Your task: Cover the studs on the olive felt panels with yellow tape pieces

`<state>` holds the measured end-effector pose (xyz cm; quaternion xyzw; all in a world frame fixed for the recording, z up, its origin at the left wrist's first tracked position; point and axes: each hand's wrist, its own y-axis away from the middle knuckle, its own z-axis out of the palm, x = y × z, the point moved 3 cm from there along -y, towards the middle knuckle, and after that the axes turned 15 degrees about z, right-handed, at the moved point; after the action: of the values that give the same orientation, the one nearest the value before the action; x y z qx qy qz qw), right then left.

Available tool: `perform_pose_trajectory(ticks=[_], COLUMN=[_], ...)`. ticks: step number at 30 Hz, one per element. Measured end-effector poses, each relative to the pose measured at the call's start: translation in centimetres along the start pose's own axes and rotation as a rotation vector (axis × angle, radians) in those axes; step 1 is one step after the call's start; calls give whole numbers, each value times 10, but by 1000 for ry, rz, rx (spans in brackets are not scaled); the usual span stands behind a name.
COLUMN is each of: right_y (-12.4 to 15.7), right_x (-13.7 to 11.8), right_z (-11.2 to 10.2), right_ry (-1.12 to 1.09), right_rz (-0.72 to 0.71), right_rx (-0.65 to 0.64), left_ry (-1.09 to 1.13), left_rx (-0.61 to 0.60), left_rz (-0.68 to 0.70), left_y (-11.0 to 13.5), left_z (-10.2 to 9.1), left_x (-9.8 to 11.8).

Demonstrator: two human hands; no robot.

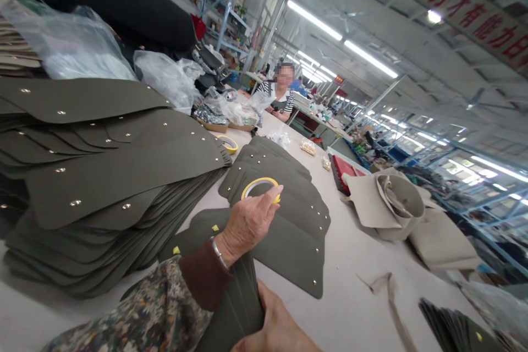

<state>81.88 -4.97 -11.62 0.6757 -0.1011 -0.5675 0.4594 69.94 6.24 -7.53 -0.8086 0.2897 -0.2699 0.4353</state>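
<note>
My left hand [249, 223] reaches out over the table and pinches a roll of yellow tape [260, 185] by its near rim. The roll rests on a stack of dark olive cut pieces [289, 214] with metal studs. My right hand [276, 324] is at the bottom edge, fingers closed on the edge of a thin bundle of the same olive pieces [235, 308]. Small yellow tape tabs [215, 227] stick to the pieces beneath my left wrist.
A tall fanned stack of olive studded pieces [103, 176] fills the left. A second tape roll [228, 143] lies beyond it. Beige bag parts [396, 206] sit on the right. Clear plastic bags [74, 44] are behind. A seated person [280, 93] works at the far end.
</note>
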Motion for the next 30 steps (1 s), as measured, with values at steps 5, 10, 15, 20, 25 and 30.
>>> perform_pose_trajectory(ticks=[5, 10, 15, 20, 25, 30], right_y=[43, 126, 176, 180, 152, 144], right_x=[-24, -37, -43, -27, 2, 15], right_z=[-26, -68, -92, -96, -99, -95], right_ry=[111, 343, 812, 1013, 1120, 1162], right_rz=[-24, -29, -117, -171, -218, -234], right_rx=[47, 234, 645, 814, 818, 791], left_ry=[-12, 29, 141, 743, 967, 890], left_rx=[-74, -210, -211, -166, -220, -252], left_rz=[-45, -85, -98, -287, -450, -423], left_y=[-2, 13, 17, 26, 61, 81], left_z=[-19, -37, -47, -40, -27, -33], left_x=[-20, -39, -15, 19, 42, 66])
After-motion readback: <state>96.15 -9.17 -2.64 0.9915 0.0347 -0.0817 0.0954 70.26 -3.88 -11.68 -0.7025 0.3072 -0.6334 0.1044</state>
